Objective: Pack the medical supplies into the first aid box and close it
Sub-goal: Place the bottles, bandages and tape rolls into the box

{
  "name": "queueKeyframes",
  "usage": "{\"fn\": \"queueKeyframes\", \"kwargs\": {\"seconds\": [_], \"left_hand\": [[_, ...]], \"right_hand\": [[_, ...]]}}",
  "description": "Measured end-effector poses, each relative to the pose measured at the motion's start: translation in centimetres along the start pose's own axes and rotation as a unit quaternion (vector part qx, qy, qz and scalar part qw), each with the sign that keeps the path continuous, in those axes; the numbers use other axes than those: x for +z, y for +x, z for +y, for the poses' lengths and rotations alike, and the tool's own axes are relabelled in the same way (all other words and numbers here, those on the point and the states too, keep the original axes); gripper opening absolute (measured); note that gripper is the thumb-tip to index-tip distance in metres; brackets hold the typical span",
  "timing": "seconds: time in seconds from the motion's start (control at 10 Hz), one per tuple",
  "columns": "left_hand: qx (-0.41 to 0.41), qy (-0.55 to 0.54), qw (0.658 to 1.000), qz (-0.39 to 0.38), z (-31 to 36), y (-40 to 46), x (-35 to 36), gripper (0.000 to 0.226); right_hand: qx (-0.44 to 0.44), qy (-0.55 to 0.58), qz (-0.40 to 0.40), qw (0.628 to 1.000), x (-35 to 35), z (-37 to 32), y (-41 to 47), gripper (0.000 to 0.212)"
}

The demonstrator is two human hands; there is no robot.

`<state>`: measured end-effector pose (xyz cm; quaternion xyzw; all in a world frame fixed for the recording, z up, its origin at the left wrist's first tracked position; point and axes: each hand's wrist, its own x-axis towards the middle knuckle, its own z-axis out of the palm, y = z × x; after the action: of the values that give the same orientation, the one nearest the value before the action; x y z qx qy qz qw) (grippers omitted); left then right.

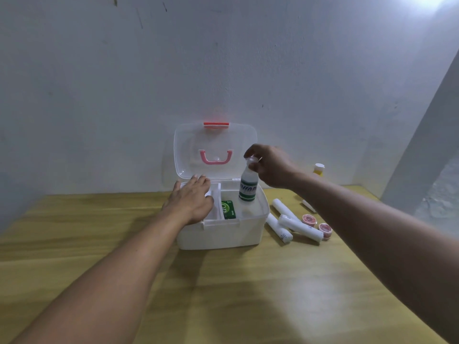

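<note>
The white first aid box (218,233) stands open on the wooden table, its clear lid (214,142) with a pink handle upright against the wall. My right hand (272,167) pinches the cap of a clear bottle (248,187) with a green and white label, hanging upright over the box's right compartment. A green packet (228,209) lies inside that compartment. My left hand (192,198) rests flat, fingers spread, on the white inner tray at the box's left side. Three white bandage rolls (299,225) and two pink tape rolls (319,224) lie to the right of the box.
A small yellow bottle with a white cap (318,169) stands by the wall at the back right. A white tube-like item (308,206) lies partly hidden under my right forearm. The wooden table (236,294) runs up to the wall behind the box.
</note>
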<state>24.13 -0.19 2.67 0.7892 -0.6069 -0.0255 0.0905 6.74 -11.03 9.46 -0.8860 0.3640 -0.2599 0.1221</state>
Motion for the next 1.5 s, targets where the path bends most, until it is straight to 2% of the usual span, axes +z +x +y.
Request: {"fn": "queueKeyframes", "kwargs": {"seconds": [0.4, 0.9, 1.2, 1.3, 1.4, 1.5], "left_hand": [[0.001, 0.005, 1.0, -0.002, 0.0, 0.0, 0.0, 0.059], [0.001, 0.006, 1.0, 0.001, 0.1, -0.1, -0.1, 0.059], [-0.001, 0.006, 1.0, 0.006, 0.1, -0.1, 0.0, 0.06], [-0.001, 0.005, 1.0, 0.004, 0.2, -0.2, 0.0, 0.06], [0.002, 0.008, 1.0, 0.001, 0.1, 0.0, 0.0, 0.059], [0.003, 0.013, 1.0, -0.001, 0.0, 0.1, 0.1, 0.06]], "right_hand": [[0.002, -0.005, -0.058, 0.998, 2.5, -0.4, -0.7, 0.026], [0.002, -0.026, -0.046, 0.999, 2.5, -0.1, -0.8, 0.027], [0.028, 0.035, 0.087, 0.995, -3.4, 0.1, 1.9, 0.023], [0.053, 0.011, 0.132, 0.99, -4.7, 1.4, 2.6, 0.025], [0.09, -0.031, 0.145, 0.985, -4.2, 3.4, 2.6, 0.027], [0.129, -0.058, 0.103, 0.985, -2.0, 6.0, 1.6, 0.028]]}}
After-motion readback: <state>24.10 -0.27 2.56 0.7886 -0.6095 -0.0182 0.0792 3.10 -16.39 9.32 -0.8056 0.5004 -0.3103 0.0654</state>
